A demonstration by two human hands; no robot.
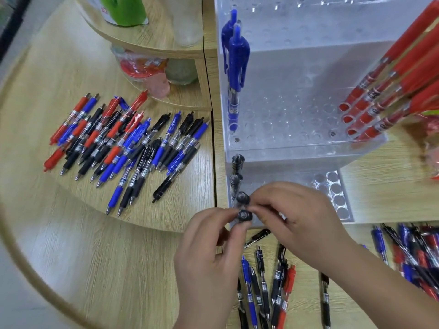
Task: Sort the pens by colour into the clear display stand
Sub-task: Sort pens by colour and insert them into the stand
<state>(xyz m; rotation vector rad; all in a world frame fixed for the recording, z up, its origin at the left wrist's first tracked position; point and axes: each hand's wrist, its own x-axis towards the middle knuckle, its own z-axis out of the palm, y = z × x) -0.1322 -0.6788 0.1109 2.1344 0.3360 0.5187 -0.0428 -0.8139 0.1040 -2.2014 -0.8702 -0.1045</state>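
Note:
A clear display stand (297,148) with stepped tiers of holes stands on the table. Two blue pens (235,67) stand at the middle tier's left; several red pens (370,100) lean at its right. Black pens (237,162) stand in the lowest tier's left column. My left hand (209,262) pinches the top of a black pen (244,216) at the front left hole. My right hand (299,222) pinches the same pen's top from the right. Whether the pen's tip is in a hole is hidden.
A mixed pile of red, blue and black pens (128,143) lies on the round wooden table to the left. More loose pens (266,288) lie under my hands, and another heap (418,250) at the right. A curved wooden shelf (152,43) with bottles stands behind.

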